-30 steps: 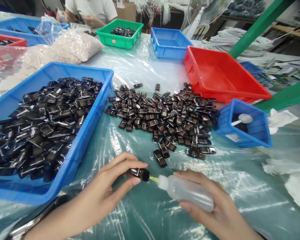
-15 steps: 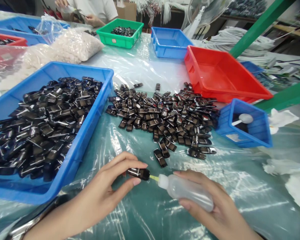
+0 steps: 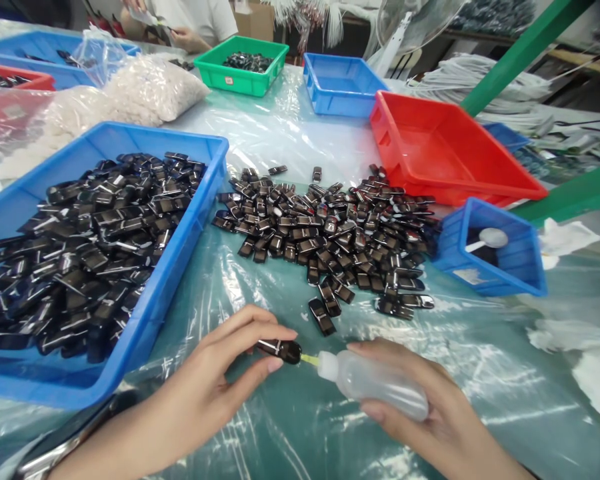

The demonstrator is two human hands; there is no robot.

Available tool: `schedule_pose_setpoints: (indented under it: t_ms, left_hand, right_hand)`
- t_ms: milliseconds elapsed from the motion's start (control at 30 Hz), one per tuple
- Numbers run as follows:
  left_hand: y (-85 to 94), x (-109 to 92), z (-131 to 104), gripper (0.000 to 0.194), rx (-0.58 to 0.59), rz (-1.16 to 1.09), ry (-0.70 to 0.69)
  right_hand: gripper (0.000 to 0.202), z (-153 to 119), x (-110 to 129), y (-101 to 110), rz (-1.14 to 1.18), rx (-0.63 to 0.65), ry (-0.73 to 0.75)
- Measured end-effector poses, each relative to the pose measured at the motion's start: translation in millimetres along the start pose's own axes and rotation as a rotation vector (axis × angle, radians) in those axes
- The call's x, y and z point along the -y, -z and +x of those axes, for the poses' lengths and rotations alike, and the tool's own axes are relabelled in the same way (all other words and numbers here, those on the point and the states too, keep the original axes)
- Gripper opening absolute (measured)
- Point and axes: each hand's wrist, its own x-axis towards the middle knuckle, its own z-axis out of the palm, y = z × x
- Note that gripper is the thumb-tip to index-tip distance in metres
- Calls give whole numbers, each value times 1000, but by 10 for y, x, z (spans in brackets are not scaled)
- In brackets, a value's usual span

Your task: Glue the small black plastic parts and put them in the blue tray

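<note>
Between the thumb and fingers of my left hand is a small glossy black plastic piece, its rounded end pointing right. My right hand is wrapped round a translucent squeeze bottle with a white cap, lying nearly level. The bottle's thin yellow-green nozzle meets the right end of the black piece; whether it goes inside I cannot tell. Just beyond my hands lies a loose pile of similar black pieces on the plastic-covered green table.
To the left stands a large blue tray heaped with black pieces. A red tray and a small blue bin holding a spoon are at the right. Farther back are a green tray, another blue tray and a person's hand.
Almost nothing differs. The view has shifted very slightly, and both hands keep the black piece and the bottle nozzle together.
</note>
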Motion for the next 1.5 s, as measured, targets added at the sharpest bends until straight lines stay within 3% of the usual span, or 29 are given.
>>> schedule_pose_setpoints:
  t_ms: [233,467,567,633,767,833,967,1133,1333,1500]
  left_hand:
    - [30,2,31,21,-206,82,26]
    - [40,5,52,21,-198,41,75]
    - [39,8,56,22,-194,29,73]
    - [34,5,54,23,-193,22,74]
    - [15,-2,50,22,-200,3,65]
    - [8,3,51,21,-204,-5,46]
    - [-1,34,50,22,-204,8,-41]
    - [-27,61,24,27,-183,19,-123]
    - [-37,49,-5,27,-198,-16,-178]
    - [-37,30,-15,26,-145,-40,-233]
  right_hand:
    - [38,48,-47,38,9,-101,-26]
    - [39,170,-175,1,-21,-156,-28]
    - [50,128,-123,-4,-92,-396,133]
    - [40,55,-30,-14,-142,-494,312]
    - [11,-25,207,-172,-412,-217,537]
    - [12,44,280,-326,-597,-214,611]
    - [26,305,279,-603,-764,-228,507]
    - [33,436,251,-653,-530,-142,323]
    - [10,383,422,-456,117,2,63]
    - [10,376,457,-415,604,142,-167]
